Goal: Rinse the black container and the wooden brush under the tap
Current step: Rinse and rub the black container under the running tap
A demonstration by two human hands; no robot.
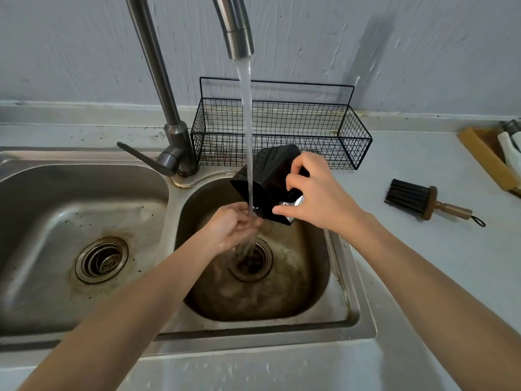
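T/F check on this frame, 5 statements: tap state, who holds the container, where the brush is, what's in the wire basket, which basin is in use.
1. Water runs from the tap. True.
2. The right hand grips the black container. True.
3. The wooden brush is under the stream. False: it lies on the counter, right of the sink.
4. The wire basket holds sponges. False: it looks empty.
5. The left hand is in the stream over the right basin. True.
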